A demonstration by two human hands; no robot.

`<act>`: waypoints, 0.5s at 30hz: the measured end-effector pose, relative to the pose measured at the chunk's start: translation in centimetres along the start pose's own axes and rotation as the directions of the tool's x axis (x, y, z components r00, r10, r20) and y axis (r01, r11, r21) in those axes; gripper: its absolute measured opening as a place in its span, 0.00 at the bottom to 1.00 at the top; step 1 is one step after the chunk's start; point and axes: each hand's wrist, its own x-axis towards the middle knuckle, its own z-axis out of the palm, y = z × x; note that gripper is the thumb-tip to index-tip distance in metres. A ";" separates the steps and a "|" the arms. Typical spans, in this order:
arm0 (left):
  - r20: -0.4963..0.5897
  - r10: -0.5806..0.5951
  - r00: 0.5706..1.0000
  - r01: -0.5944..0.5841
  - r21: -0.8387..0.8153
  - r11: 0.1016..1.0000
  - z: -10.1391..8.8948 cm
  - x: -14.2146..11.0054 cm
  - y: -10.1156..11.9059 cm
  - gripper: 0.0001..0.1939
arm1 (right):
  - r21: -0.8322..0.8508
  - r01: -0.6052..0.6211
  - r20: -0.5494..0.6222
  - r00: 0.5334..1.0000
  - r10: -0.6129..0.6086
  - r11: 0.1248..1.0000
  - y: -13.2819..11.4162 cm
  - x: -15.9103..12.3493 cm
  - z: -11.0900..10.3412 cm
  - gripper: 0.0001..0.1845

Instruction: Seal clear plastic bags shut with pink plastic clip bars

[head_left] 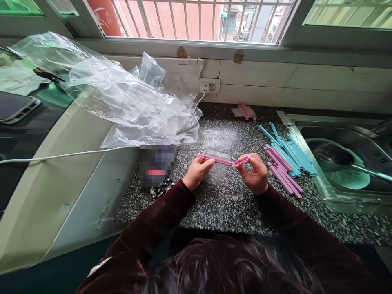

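Between my two hands is a pink bag sealing clip (223, 161), bent open at its hinge over the counter. My left hand (196, 171) pinches its longer part, while my right hand (255, 174) holds the shorter, angled part near the hinge. Just behind and below the clip lies a small clear plastic bag (216, 177). To the right of my right hand rest several pink clips (284, 179) beside a pile of several blue clips (292, 153). A few more pink clips (246, 112) lie on clear plastic near the wall.
A large crumpled clear plastic bag (128, 102) covers the left back of the speckled counter (214, 216). A blurred-out dark object (157, 163) is left of my hands. A white cable (76, 154) crosses at left. The sink (327, 200) holds a pan (327, 153).
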 end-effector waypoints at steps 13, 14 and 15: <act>0.014 -0.004 1.000 0.003 0.031 1.000 0.1 -0.1 -0.2 0.16 | -0.064 0.058 0.043 0.998 -0.055 0.996 -0.5 0.3 0.1 0.06; 0.016 -0.003 1.000 0.002 0.033 0.999 0.1 0.0 -0.2 0.16 | -0.073 0.054 0.051 0.997 -0.051 0.996 -0.5 0.3 0.1 0.06; 0.020 -0.001 1.000 0.000 0.036 0.999 0.1 0.0 -0.2 0.16 | -0.079 0.052 0.057 0.997 -0.047 0.996 -0.4 0.2 0.1 0.06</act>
